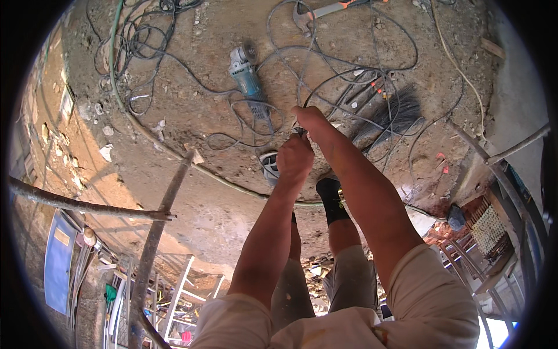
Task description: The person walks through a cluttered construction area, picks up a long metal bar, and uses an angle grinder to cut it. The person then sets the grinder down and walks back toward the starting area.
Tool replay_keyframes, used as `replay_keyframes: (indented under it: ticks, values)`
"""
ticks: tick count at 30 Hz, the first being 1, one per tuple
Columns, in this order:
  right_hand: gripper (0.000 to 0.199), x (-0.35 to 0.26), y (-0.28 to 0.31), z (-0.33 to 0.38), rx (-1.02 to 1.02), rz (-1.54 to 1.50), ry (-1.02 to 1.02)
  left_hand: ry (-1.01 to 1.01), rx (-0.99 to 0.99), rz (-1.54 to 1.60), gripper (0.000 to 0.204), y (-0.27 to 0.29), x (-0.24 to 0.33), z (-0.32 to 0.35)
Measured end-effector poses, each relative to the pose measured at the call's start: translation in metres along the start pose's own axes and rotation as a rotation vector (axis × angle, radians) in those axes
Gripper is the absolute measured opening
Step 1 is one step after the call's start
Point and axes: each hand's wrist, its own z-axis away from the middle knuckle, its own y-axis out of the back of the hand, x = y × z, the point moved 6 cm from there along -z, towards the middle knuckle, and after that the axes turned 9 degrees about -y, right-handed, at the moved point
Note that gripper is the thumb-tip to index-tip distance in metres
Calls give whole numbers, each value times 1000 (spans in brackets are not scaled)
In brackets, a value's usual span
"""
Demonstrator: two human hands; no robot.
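Note:
My left hand (pixel 295 156) is closed in a fist around a short dark piece that shows above its thumb side. Just beyond it, my right hand (pixel 313 120) is also closed, touching or nearly touching the left. A black cable (pixel 308 96) runs out of the right fist and loops away over the ground. What joins the two fists is mostly hidden by fingers. To the left of my hands lies a teal and grey angle grinder (pixel 250 86) on the dirt, its cord trailing around it.
A claw hammer (pixel 325 10) with an orange-tipped handle lies far ahead. Dark thin wires (pixel 392 116) lie bundled at right. A green hose (pixel 142 129) curves across the ground past my feet. Wooden poles (pixel 160 218) stand at left; more poles (pixel 494 166) are at right.

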Motion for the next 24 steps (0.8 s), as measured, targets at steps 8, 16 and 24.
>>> replay_keyframes:
  ticks: [8,16,24]
  values:
    - [72,-65,111,8,92,-155,133,-128,219,380,22,-4,-46,64]
    - [73,48,73,18,141,172,273,-71,642,134,34,91,-95,-82]
    - [52,224,24,62,-151,225,119,458,564,144,101,35,-109,-121]
